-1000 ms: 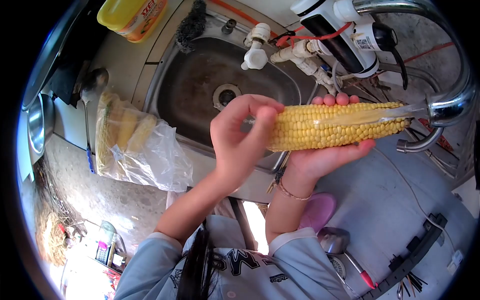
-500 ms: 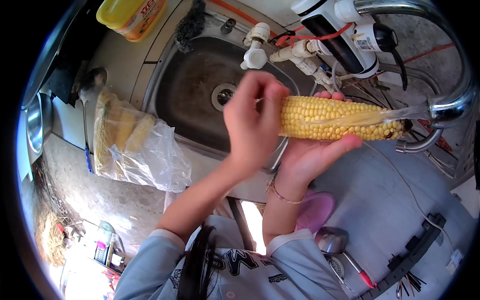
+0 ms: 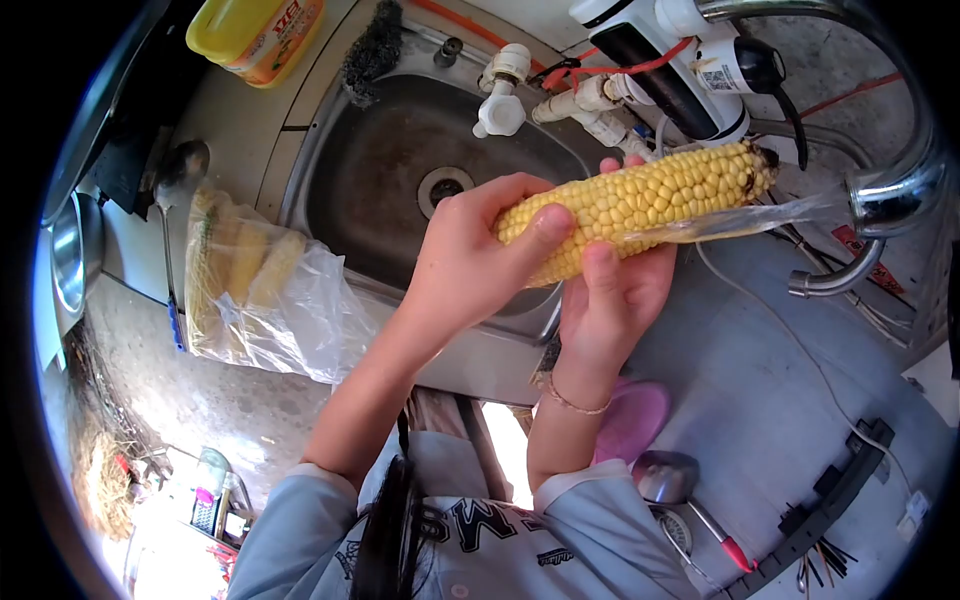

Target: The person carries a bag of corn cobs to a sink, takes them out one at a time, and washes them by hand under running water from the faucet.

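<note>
A yellow corn cob (image 3: 650,205), husked and with a dark tip, is held at a slant over the right side of the metal sink (image 3: 330,215). My left hand (image 3: 475,240) is closed round its near left end, thumb on top. From below, my right hand (image 3: 622,290) supports the middle, its thumb against the kernels and fingertips showing beyond the far side. Water from the faucet (image 3: 893,205) at the right streams onto the cob's lower side. Left of the sink, a clear plastic bag (image 3: 300,320) contains more corn cobs (image 3: 255,262).
A ladle (image 3: 170,225) lies beside the bag. Behind it stands a yellow tub (image 3: 255,40); a dark scrubber (image 3: 372,55) rests at the sink's back corner. White valve fittings (image 3: 500,105) jut over the sink's rim. Below right are a pink basin (image 3: 632,420) and a metal dipper (image 3: 665,478).
The cob has tilted, its dark tip rising away from the stream and its other end dropping leftward. My left hand has gone from a raised pinch at the end to gripping the cob.
</note>
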A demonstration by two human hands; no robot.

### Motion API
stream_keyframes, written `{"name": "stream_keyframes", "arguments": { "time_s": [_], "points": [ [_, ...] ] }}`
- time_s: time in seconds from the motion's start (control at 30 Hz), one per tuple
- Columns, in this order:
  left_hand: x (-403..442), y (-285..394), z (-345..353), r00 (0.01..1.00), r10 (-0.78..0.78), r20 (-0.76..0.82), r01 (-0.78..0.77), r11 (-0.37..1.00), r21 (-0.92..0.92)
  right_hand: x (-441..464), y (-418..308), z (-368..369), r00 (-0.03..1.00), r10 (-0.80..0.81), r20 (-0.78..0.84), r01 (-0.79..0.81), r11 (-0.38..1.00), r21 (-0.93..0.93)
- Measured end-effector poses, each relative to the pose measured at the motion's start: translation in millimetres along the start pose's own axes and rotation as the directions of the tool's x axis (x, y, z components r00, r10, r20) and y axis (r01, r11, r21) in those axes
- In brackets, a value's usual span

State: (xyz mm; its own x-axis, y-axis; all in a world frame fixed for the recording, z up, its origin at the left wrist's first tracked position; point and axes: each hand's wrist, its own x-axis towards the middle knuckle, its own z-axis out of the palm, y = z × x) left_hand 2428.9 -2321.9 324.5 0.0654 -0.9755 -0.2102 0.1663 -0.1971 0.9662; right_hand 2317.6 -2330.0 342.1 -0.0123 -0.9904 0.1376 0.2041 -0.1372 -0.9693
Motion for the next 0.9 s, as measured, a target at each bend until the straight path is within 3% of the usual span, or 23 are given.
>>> {"name": "stream_keyframes", "arguments": {
  "time_s": [0.13,0.2,0.37,0.43,0.47,0.53,0.57,0.67,0.7,0.77,0.8,0.83,0.9],
  "points": [
    [-11.9,0.9,-2.2,0.997,0.05,0.051,-0.045,0.995,-0.091,1.9,-2.2,12.5,0.999,-0.025,-0.029,0.026,1.0,0.013],
    [-16.0,2.4,-4.8,0.971,0.188,0.145,-0.213,0.959,0.187,1.2,-5.6,24.2,0.954,0.13,-0.27,-0.13,0.991,0.018],
    [-28.2,-3.2,-6.1,0.961,0.2,0.19,-0.255,0.907,0.336,15.2,-0.3,9.2,0.868,0.296,-0.398,-0.254,0.955,0.155],
    [-35.0,-6.7,-3.0,0.957,0.235,0.168,-0.282,0.886,0.368,23.8,2.6,-5.8,0.893,0.42,0.16,-0.433,0.709,0.557],
    [-37.4,-8.3,-1.6,0.966,0.222,0.135,-0.257,0.891,0.374,23.2,5.6,-7.9,0.893,0.42,0.16,-0.433,0.71,0.556],
    [-37.7,-8.6,-3.6,0.972,0.213,0.095,-0.233,0.896,0.378,26.1,2.2,10.3,0.869,0.482,-0.112,-0.444,0.859,0.257],
    [-37.5,-8.1,-7.9,0.978,0.188,0.095,-0.21,0.901,0.379,24.3,1.6,17.3,0.869,0.483,-0.108,-0.445,0.859,0.254],
    [-38.3,-8.7,-10.6,0.977,0.201,0.065,-0.21,0.885,0.415,6.2,2.8,32.1,0.972,0.199,-0.124,-0.196,0.98,0.033],
    [-39.0,-9.0,-11.0,0.97,0.238,0.043,-0.231,0.862,0.451,1.8,5.2,39.9,0.972,0.2,-0.121,-0.198,0.98,0.035],
    [-38.9,-2.6,-11.5,0.968,0.249,0.028,-0.225,0.816,0.532,-3.9,7.1,52.9,0.964,-0.001,-0.265,-0.083,0.948,-0.307],
    [-38.4,-0.4,-11.5,0.964,0.265,0.016,-0.22,0.763,0.607,-0.3,4.0,45.7,0.975,0.071,-0.212,-0.143,0.928,-0.344],
    [-38.4,-2.6,-10.8,0.964,0.266,0.017,-0.222,0.764,0.606,2.8,-0.1,41.7,0.975,0.07,-0.213,-0.142,0.928,-0.345],
    [-37.6,-7.5,-9.6,0.884,0.466,-0.041,-0.295,0.623,0.724,10.6,-10.0,39.3,0.884,0.391,-0.255,-0.387,0.919,0.067]
  ]
}}
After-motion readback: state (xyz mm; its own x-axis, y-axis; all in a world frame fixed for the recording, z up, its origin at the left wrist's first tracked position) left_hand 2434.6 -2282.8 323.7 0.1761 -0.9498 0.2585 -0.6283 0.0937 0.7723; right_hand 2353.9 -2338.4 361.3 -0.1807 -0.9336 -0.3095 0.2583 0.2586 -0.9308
